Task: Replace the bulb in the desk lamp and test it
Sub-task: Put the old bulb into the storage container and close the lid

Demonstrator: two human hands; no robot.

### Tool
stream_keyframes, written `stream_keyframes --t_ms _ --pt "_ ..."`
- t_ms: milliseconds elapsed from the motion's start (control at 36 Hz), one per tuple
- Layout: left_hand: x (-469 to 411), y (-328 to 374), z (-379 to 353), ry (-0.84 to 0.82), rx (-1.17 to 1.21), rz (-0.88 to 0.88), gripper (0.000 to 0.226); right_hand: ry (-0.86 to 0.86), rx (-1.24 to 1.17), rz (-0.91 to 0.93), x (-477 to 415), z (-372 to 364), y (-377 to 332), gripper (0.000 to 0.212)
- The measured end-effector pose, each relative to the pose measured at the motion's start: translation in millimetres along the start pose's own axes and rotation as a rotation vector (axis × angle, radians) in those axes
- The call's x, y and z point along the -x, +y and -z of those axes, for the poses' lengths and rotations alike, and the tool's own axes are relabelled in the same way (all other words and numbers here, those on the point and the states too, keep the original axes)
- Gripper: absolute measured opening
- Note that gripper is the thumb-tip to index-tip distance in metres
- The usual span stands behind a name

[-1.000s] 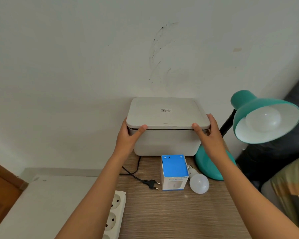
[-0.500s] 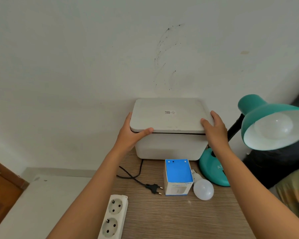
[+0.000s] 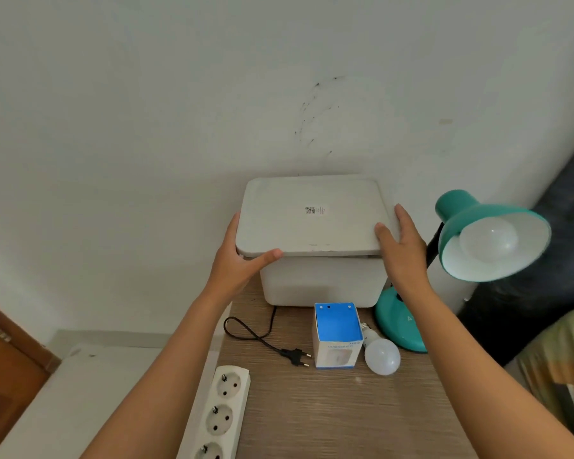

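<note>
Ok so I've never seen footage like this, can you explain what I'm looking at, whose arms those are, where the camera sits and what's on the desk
There is no machine here: the arms belong to a person wearing a wide-angle camera on the head, looking forward and down. The left hand and right hand grip opposite sides of the lid of a white storage box standing against the wall. On the wooden desk lie a loose white bulb, an open blue bulb carton, an unplugged black plug and a white power strip. The teal desk lamp on the right has a bulb in its shade, unlit.
</note>
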State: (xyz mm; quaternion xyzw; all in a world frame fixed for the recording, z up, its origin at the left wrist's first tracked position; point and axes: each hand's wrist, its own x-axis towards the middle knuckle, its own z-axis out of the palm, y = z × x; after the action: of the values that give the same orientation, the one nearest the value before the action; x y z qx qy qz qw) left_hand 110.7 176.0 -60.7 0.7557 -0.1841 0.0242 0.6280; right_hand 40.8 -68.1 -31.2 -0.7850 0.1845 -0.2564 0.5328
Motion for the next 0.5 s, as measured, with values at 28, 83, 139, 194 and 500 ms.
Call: stream_keyframes --t_ms 28,83,139,194,500 --pt "6 4 3 0.004 -0.001 -0.004 0.092 -0.003 -0.010 0.004 6 1 -3 0.056" --pt "21 13 9 0.014 -0.004 -0.014 0.090 -0.007 -0.028 0.018 21 5 -7 0.056" --pt "38 22 14 0.025 -0.016 -0.026 0.089 -0.008 -0.041 0.039 38 10 -12 0.056" --pt "59 29 18 0.036 -0.037 -0.046 0.088 -0.009 -0.052 0.050 58 17 -14 0.057" --pt "200 25 0 -0.013 -0.104 0.017 0.085 0.031 0.050 0.033 179 71 30 0.055"
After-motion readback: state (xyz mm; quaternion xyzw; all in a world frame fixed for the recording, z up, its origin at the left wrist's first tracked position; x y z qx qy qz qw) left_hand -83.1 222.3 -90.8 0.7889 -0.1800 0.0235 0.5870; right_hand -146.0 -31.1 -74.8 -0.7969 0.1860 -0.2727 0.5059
